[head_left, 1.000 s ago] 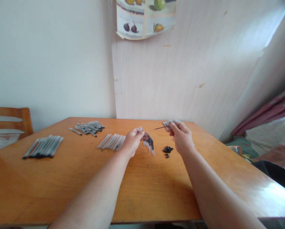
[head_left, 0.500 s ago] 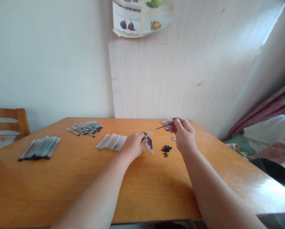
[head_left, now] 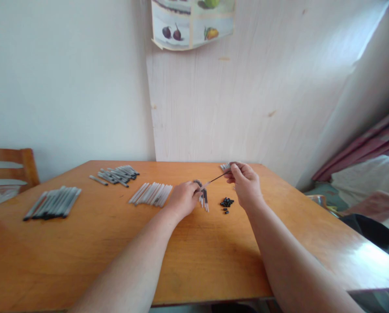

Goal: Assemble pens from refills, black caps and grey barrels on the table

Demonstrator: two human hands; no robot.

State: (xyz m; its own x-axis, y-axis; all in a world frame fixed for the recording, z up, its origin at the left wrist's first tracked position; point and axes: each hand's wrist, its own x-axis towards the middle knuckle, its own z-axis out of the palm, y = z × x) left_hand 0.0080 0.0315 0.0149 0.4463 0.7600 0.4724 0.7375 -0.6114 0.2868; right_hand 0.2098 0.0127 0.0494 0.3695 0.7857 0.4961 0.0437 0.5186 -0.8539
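My left hand (head_left: 184, 198) is closed around a translucent white pen barrel (head_left: 204, 187), its end pointing up to the right. In my right hand (head_left: 247, 184) a thin dark pen refill (head_left: 219, 176) is pinched between thumb and fingers. The refill slants down to the left, and its tip meets the barrel's end; how far inside it sits I cannot tell. Below my left fingertips lie several dark-and-white refills (head_left: 206, 202) on the table. Small black pen plugs (head_left: 227, 202) form a pile between the hands. A row of translucent barrels (head_left: 151, 194) lies beside my left hand.
On the wooden table (head_left: 201, 261), pens with black ends (head_left: 53, 202) lie in a row at the left. A looser heap of grey-and-black pen pieces (head_left: 118, 174) sits behind. More whitish pieces (head_left: 224, 167) lie at the back, partly behind my right hand. A chair (head_left: 28, 167) stands left.
My right hand has moved left and slightly down, bringing the refill to the barrel's end. My left hand stays nearly in place. The view has shifted slightly.
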